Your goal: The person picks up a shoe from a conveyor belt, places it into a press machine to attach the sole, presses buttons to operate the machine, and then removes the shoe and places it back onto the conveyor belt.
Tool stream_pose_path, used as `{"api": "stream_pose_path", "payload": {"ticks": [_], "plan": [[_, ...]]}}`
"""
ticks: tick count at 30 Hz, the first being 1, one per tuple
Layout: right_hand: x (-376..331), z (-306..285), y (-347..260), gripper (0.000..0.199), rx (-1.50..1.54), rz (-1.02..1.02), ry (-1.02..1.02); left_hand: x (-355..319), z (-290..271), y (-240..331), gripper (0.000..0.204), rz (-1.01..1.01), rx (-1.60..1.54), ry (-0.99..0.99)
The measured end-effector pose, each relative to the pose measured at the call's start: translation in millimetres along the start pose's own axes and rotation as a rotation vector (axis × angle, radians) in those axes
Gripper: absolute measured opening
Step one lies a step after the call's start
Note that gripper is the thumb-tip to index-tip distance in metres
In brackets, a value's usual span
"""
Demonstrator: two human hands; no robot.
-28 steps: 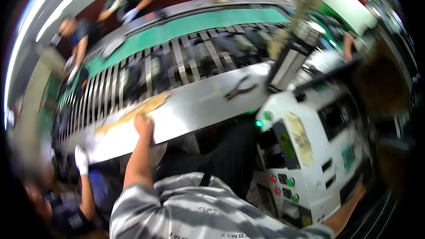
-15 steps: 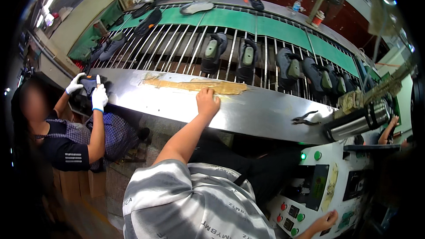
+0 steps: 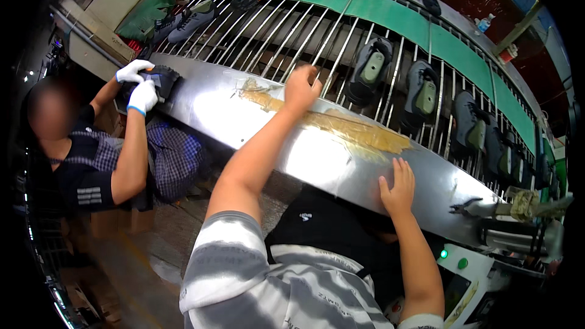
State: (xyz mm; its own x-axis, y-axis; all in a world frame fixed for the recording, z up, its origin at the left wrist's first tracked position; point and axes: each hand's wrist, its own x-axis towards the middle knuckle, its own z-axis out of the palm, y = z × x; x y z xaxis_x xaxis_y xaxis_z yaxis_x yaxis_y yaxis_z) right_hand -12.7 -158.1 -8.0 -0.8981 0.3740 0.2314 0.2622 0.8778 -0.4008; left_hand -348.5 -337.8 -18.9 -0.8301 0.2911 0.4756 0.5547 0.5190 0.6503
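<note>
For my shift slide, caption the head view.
Bare left hand and right hand at a shiny metal ledge, grey shoes on silver metal bars beyond.

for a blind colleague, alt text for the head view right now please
A person's bare left hand and open right hand reach over a shiny metal ledge with a yellow-brown patch. Beyond, dark shoes rest on a barred rack beside a green strip. Left, a co-worker's white-gloved hands hold a dark item.

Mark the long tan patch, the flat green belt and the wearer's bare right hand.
Long tan patch [image 3: 359,129], head view: middle.
Flat green belt [image 3: 390,10], head view: bare surface.
Wearer's bare right hand [image 3: 400,190], head view: back.
</note>
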Motion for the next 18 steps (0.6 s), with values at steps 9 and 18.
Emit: {"api": "stream_pose_path", "payload": {"ticks": [9, 18], "plan": [[45, 46, -17, 0.067, -0.161, -0.046, -0.357, 197, -29, -183, 0.030, 0.037, 0.497, 0.154], [49, 59, -6, 0.059, -0.102, 0.026, -0.282, 331, -7, -266, 0.056, -0.133, 0.999, -0.060]]}}
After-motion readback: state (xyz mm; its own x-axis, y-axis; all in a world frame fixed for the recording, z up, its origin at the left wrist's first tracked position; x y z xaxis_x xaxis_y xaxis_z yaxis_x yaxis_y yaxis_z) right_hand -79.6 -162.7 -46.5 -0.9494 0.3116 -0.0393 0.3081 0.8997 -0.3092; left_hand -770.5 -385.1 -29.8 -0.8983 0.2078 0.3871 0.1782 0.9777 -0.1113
